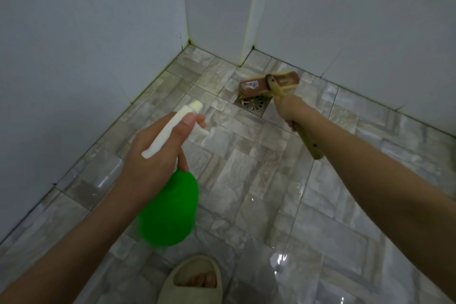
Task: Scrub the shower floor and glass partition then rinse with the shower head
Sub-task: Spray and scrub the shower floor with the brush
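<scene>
Head view: A shower floor [246,180] of grey, stone-patterned tiles is seen from above, bounded by pale walls [74,32] that meet in a corner at the far side. A wet sheen is caught on the tiles at the lower right.

A green spray bottle [170,207] is gripped in the left hand [158,145] at the lower left. The fingers are curled round its neck and the thumb is laid along the white trigger head [172,126], whose nozzle is pointed away toward the far end of the floor. The bottle is held above the tiles, and its lower edge is blurred.

A long-handled scrub brush [269,84] is clasped in the right hand [290,110], farther off and to the right. The fist is closed round the wooden handle [308,140], the free end of which sticks out below the hand toward the camera. The brush head is set bristles-down on the tiles near the far corner, and some bristles reach over the far edge of a square metal floor drain [254,103].

The two hands are kept well apart, each occupied with its own tool.

At the bottom edge, a beige open-toed slipper [195,281] is planted on the tiles, with toes visible through its opening.
</scene>
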A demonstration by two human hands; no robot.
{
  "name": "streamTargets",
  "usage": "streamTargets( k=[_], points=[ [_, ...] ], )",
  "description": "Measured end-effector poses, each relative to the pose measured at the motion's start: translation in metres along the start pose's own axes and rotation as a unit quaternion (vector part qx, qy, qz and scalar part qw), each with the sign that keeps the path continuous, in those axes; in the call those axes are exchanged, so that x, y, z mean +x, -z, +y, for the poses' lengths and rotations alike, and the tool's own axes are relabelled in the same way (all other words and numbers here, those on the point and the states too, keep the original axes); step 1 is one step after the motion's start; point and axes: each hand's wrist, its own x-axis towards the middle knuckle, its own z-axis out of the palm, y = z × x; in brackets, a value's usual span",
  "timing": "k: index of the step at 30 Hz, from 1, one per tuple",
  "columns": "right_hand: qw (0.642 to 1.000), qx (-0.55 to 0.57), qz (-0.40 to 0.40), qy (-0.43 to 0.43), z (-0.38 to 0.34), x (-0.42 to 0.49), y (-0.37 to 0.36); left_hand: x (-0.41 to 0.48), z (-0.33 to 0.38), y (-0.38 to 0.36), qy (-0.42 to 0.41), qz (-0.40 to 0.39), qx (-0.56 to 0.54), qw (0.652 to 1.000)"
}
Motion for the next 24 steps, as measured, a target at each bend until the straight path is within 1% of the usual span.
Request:
streamTargets(
  k=[2, 5, 7, 9, 12, 15, 17, 21, 22, 24],
  points=[
    [1.000, -0.007, -0.002, -0.001, 0.015, -0.010, -0.006, 0.001, 0.001, -0.002, -0.003, 0.002, -0.003, 1.000],
    [0.999, -0.035, -0.014, 0.009, 0.074, -0.076, -0.040, 0.002, 0.002, -0.003, 0.005, -0.003, 0.001, 1.000],
    [0.997, -0.045, -0.054, -0.010, 0.105, -0.128, -0.060, 0.002, 0.002, -0.003, 0.008, -0.004, -0.002, 1.000],
    [0.997, -0.052, -0.055, -0.019, 0.109, -0.136, -0.064, 0.003, 0.002, -0.007, 0.010, -0.008, -0.003, 1.000],
    [0.999, -0.040, -0.035, -0.002, 0.071, -0.090, -0.046, 0.002, 0.005, -0.019, 0.001, -0.010, -0.002, 1.000],
    [0.999, 0.044, -0.021, -0.001, 0.034, -0.040, -0.020, 0.004, 0.009, -0.030, 0.003, -0.001, -0.006, 1.000],
    [0.995, 0.095, -0.035, -0.002, 0.036, -0.034, -0.009, 0.007, 0.011, -0.039, 0.008, 0.002, 0.005, 1.000],
    [0.976, 0.212, -0.030, -0.031, 0.086, -0.074, 0.007, 0.021, 0.022, -0.066, 0.002, -0.016, -0.014, 1.000],
    [0.973, 0.226, -0.022, -0.043, 0.102, -0.087, 0.010, 0.025, 0.022, -0.074, -0.001, -0.028, -0.011, 1.000],
    [0.973, 0.215, 0.003, -0.079, 0.132, -0.114, 0.022, 0.034, 0.025, -0.090, 0.000, -0.061, 0.011, 0.998]
  ],
)
